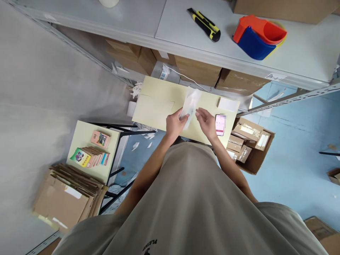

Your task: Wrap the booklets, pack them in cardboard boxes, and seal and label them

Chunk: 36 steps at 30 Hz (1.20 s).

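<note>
My left hand [175, 124] is closed on a thin white translucent packet [192, 99], thumb on its front. The packet is held at a slant above the pale yellow table [156, 92]; its contents are too blurred to name. Just right of it is my right hand [206, 124], fingers loosely curved and apart from the packet, with nothing visible in them. A phone [220, 124] with a lit pinkish screen lies beside my right wrist. Toward the table's right corner rests a white box-like stack [227, 105].
A grey shelf [127, 21] above the table's far side carries a yellow-black box cutter [204, 24] and a red-blue tape dispenser [256, 37]. A carton of parcels [261, 156] stands at right. On the left are a side table with small books [91, 156] and flattened cardboard [63, 198].
</note>
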{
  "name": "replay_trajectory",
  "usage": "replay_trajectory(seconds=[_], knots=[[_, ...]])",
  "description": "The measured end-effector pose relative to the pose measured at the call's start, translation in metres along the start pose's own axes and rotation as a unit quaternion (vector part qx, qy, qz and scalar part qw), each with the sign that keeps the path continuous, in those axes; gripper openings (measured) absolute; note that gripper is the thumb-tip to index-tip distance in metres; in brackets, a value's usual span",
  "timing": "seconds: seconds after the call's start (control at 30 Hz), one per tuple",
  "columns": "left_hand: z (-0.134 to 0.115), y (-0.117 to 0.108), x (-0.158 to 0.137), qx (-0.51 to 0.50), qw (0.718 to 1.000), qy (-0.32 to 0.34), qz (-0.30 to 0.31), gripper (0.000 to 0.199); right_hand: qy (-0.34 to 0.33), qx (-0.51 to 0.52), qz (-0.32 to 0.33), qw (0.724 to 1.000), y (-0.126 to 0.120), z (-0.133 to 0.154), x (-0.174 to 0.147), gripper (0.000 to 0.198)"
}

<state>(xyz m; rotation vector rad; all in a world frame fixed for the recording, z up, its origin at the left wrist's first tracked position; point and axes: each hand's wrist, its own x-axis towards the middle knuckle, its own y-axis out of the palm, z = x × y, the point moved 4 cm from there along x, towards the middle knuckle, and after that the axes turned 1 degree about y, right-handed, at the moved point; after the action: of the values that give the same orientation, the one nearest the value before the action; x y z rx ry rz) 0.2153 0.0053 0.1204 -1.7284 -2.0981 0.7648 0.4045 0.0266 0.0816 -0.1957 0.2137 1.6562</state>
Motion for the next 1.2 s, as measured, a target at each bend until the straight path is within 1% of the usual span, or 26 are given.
replay_trajectory(seconds=[0.03, 0.1, 0.17, 0.2, 0.27, 0.3, 0.33, 0.37, 0.43, 0.47, 0.5, 0.53, 0.57, 0.6, 0.67, 0.73, 0.83, 0.9, 0.93, 0.97, 1.03, 1.07, 1.1, 1.13, 1.17, 1.2], knots=[[-0.001, 0.006, -0.002, 0.05, 0.999, 0.012, 0.01, 0.031, 0.005, 0.004, 0.015, 1.0, 0.008, 0.0, -0.003, 0.096], [-0.004, 0.021, -0.01, 0.118, 0.992, 0.03, 0.044, 0.04, 0.005, -0.002, 0.03, 1.0, 0.023, 0.003, -0.01, 0.088], [-0.006, 0.034, -0.022, 0.153, 0.985, 0.044, 0.071, 0.052, 0.0, -0.033, 0.01, 0.999, 0.029, 0.006, -0.013, 0.077], [-0.006, 0.039, -0.027, 0.156, 0.983, 0.055, 0.079, 0.058, 0.0, -0.053, -0.008, 0.999, 0.028, 0.007, -0.012, 0.074], [-0.006, 0.043, -0.035, 0.125, 0.983, 0.089, 0.096, 0.068, 0.004, -0.082, -0.041, 0.996, 0.021, 0.006, -0.007, 0.072], [-0.005, 0.041, -0.037, 0.092, 0.985, 0.107, 0.102, 0.069, 0.009, -0.082, -0.051, 0.995, 0.015, 0.005, -0.003, 0.073], [-0.004, 0.036, -0.036, 0.053, 0.986, 0.12, 0.101, 0.066, 0.015, -0.072, -0.053, 0.996, 0.009, 0.003, 0.001, 0.073], [-0.002, 0.028, -0.034, 0.014, 0.989, 0.123, 0.087, 0.06, 0.025, -0.052, -0.047, 0.997, 0.004, 0.002, 0.004, 0.073], [0.004, 0.007, -0.024, -0.056, 0.993, 0.099, 0.026, 0.056, 0.053, 0.008, -0.019, 0.998, -0.005, 0.001, 0.008, 0.071], [0.006, -0.005, -0.019, -0.089, 0.993, 0.072, -0.006, 0.06, 0.069, 0.042, 0.002, 0.997, -0.007, 0.003, 0.008, 0.07], [0.008, -0.015, -0.015, -0.125, 0.991, 0.042, -0.023, 0.067, 0.085, 0.075, 0.024, 0.993, -0.008, 0.004, 0.006, 0.068], [0.008, -0.022, -0.011, -0.164, 0.986, 0.011, -0.019, 0.074, 0.098, 0.105, 0.046, 0.989, -0.008, 0.007, 0.004, 0.066], [0.007, -0.026, -0.009, -0.204, 0.979, -0.018, 0.002, 0.078, 0.107, 0.131, 0.067, 0.983, -0.006, 0.01, 0.001, 0.065], [0.004, -0.029, -0.008, -0.241, 0.969, -0.043, 0.031, 0.078, 0.113, 0.153, 0.085, 0.978, -0.004, 0.013, -0.001, 0.065], [-0.005, -0.031, -0.01, -0.291, 0.951, -0.075, 0.078, 0.072, 0.116, 0.182, 0.111, 0.97, 0.0, 0.018, -0.005, 0.066], [-0.012, -0.034, -0.012, -0.316, 0.941, -0.088, 0.088, 0.065, 0.115, 0.199, 0.125, 0.965, 0.003, 0.021, -0.005, 0.067], [-0.014, -0.035, -0.011, -0.326, 0.937, -0.083, 0.092, 0.062, 0.114, 0.21, 0.128, 0.963, 0.005, 0.024, -0.003, 0.065], [-0.01, -0.033, -0.007, -0.313, 0.942, -0.07, 0.1, 0.062, 0.11, 0.204, 0.124, 0.965, 0.004, 0.025, 0.001, 0.064], [-0.007, -0.033, -0.004, -0.296, 0.949, -0.059, 0.095, 0.063, 0.106, 0.194, 0.118, 0.968, 0.003, 0.025, 0.003, 0.064], [-0.003, -0.032, -0.001, -0.265, 0.96, -0.046, 0.076, 0.064, 0.102, 0.179, 0.108, 0.973, 0.003, 0.025, 0.005, 0.064], [0.002, -0.032, 0.002, -0.163, 0.986, -0.009, 0.014, 0.064, 0.09, 0.132, 0.077, 0.984, 0.003, 0.022, 0.008, 0.065], [0.003, -0.031, 0.002, -0.104, 0.994, 0.012, -0.012, 0.061, 0.082, 0.104, 0.057, 0.99, 0.004, 0.019, 0.01, 0.066], [0.004, -0.027, 0.0, -0.053, 0.998, 0.031, -0.023, 0.057, 0.074, 0.076, 0.038, 0.994, 0.007, 0.017, 0.01, 0.067], [0.004, -0.021, -0.002, -0.018, 0.999, 0.045, -0.014, 0.052, 0.066, 0.053, 0.023, 0.996, 0.011, 0.014, 0.01, 0.067], [0.006, -0.015, -0.006, 0.004, 0.999, 0.048, 0.009, 0.048, 0.06, 0.034, 0.013, 0.998, 0.018, 0.01, 0.009, 0.065], [0.009, -0.008, -0.009, 0.015, 0.999, 0.041, 0.033, 0.047, 0.057, 0.022, 0.009, 0.998, 0.025, 0.007, 0.007, 0.061]])
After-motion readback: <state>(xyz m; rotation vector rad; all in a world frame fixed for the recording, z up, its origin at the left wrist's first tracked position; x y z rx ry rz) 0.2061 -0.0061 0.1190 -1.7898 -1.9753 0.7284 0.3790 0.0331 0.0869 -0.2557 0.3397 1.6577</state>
